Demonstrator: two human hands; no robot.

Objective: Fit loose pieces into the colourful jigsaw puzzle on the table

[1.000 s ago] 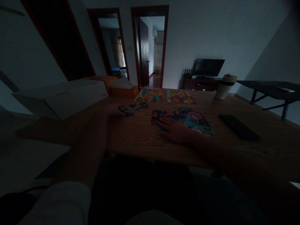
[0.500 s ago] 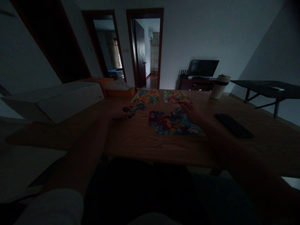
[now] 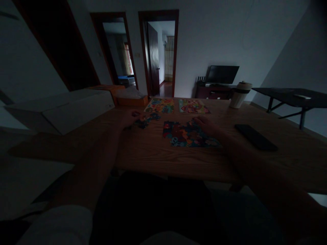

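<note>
Right hand (image 3: 205, 123) lies flat, fingers loosely spread, on the far right edge of the puzzle (image 3: 190, 135) in front of me; it grips nothing that I can see, it only presses or steadies the pieces there. Left hand (image 3: 130, 118) sits at the little heap of loose pieces (image 3: 147, 119) just left of the puzzle, fingers curled in among them; the room is so dim that I cannot tell whether it has pinched one or merely touches the heap. As for progress, I judge the puzzle mostly assembled: it reads as one near-rectangular coloured sheet on the surface (image 3: 158, 153), though its far edge looks ragged, so a few gaps seem left, and the heap suggests several pieces are not yet placed. Two finished puzzles (image 3: 176, 105) lie side by side farther back on the surface, well apart from my hands. A dark phone (image 3: 255, 137) rests to the right of the puzzle, and a pale cup (image 3: 240, 94) stands near the far right corner.
</note>
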